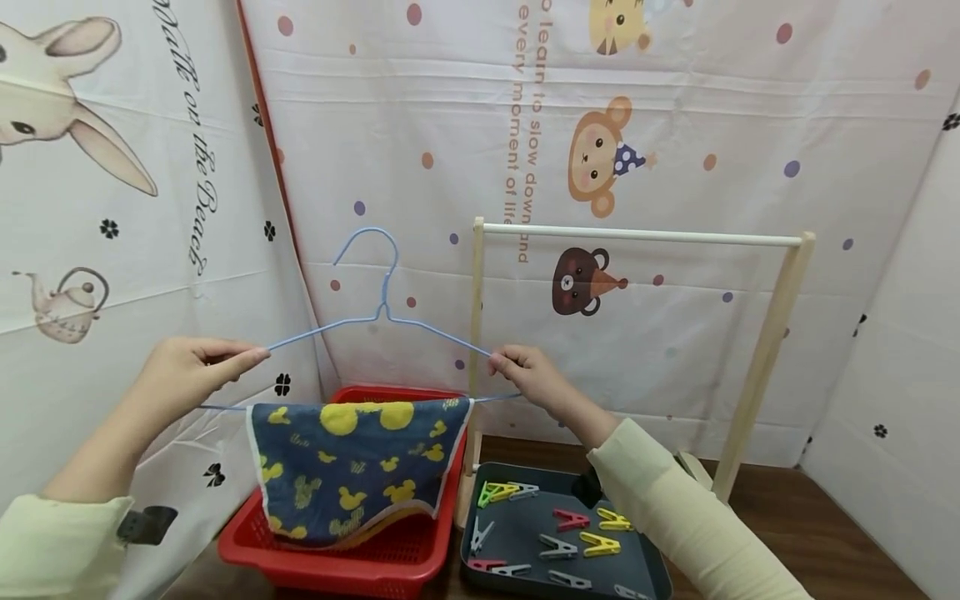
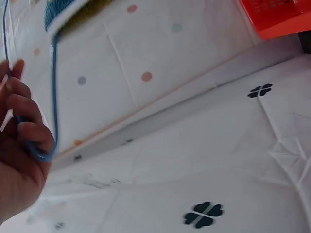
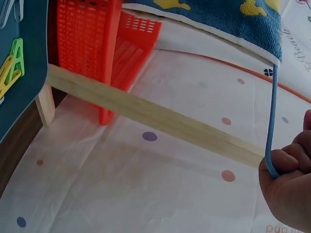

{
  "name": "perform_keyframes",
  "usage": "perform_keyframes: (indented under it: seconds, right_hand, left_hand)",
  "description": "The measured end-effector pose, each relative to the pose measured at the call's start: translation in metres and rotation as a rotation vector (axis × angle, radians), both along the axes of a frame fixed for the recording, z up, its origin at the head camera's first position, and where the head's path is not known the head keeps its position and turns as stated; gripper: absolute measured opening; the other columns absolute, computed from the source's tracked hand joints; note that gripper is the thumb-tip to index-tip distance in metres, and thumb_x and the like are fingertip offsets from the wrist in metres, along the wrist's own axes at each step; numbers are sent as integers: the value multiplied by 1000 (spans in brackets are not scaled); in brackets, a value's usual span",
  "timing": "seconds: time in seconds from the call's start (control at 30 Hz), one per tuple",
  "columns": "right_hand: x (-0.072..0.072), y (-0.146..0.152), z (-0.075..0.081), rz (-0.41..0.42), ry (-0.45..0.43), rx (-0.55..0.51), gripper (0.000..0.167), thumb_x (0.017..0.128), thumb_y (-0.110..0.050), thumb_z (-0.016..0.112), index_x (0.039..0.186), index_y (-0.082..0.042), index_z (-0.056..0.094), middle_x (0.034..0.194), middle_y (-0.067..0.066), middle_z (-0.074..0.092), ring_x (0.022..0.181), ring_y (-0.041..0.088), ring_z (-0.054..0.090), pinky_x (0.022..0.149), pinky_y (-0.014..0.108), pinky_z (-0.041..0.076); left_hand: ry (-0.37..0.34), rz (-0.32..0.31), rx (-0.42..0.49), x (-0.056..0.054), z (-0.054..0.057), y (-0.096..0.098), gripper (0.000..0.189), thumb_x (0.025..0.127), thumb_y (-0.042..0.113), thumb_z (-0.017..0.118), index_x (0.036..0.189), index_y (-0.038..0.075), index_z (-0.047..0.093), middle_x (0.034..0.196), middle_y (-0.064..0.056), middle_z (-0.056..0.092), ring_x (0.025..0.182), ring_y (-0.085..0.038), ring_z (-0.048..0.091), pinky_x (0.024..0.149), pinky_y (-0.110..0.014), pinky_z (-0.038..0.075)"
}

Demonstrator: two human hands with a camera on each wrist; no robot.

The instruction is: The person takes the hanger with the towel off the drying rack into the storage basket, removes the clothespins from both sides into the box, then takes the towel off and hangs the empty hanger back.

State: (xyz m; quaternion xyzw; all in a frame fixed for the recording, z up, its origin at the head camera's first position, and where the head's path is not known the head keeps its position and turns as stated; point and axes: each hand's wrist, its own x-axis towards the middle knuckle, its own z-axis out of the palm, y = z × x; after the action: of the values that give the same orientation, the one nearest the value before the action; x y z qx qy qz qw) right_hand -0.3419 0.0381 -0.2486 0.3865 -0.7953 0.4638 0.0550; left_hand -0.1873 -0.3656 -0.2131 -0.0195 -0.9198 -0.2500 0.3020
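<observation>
A blue wire hanger [image 1: 386, 312] is held up in front of the body, its hook pointing upward. My left hand [image 1: 198, 371] pinches its left shoulder, and my right hand [image 1: 536, 379] grips the right shoulder. Over the hanger's lower bar drapes a dark blue towel [image 1: 352, 475] with yellow mouse-head patterns and a white edge. In the left wrist view the fingers of the left hand [image 2: 24, 116] curl round the hanger's end. The right wrist view has the right hand [image 3: 289, 170] at the other bent end, beside the towel [image 3: 228, 24].
Behind and below the towel stands a red basket [image 1: 337, 571]. To its right, a dark tray [image 1: 525, 508] holds several coloured clothespins [image 1: 600, 544]. A wooden rack with a white rail [image 1: 637, 235] rises behind the tray. Printed cloth [image 1: 420, 100] hangs around the table.
</observation>
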Motion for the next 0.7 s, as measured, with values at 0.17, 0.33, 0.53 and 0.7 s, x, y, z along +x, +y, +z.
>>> perform_keyframes:
  seconds: [0.17, 0.33, 0.53, 0.7]
  right_hand:
    - [2, 2, -1, -24, -20, -68, 31, 109, -14, 47, 101, 10, 63, 78, -2, 44, 72, 15, 38, 70, 28, 34]
    - [6, 3, 0, -52, -31, -117, 30, 109, -13, 48, 99, 11, 64, 79, -4, 47, 79, 18, 40, 75, 29, 35]
    - [14, 1, 2, -97, -38, -142, 30, 109, -14, 48, 100, 9, 65, 90, 6, 60, 89, 19, 46, 82, 32, 40]
    - [19, -3, 6, -160, -52, -173, 31, 109, -17, 48, 102, 8, 65, 100, 17, 62, 91, 18, 47, 84, 31, 40]
  left_hand:
    - [164, 24, -166, 3, 3, 17, 34, 97, 28, 70, 115, 0, 76, 108, -25, 75, 89, -30, 69, 72, -41, 55]
    - [476, -24, -278, 8, -2, 46, 33, 85, 7, 77, 117, 1, 73, 111, -25, 70, 100, -44, 63, 82, -60, 50]
    - [440, -177, -464, 7, -14, 88, 29, 79, 10, 85, 107, 9, 78, 100, -11, 76, 86, -27, 71, 72, -47, 59]
    - [267, -189, -542, -8, -17, 106, 31, 84, 19, 84, 113, 11, 77, 105, -10, 76, 93, -29, 71, 79, -48, 58]
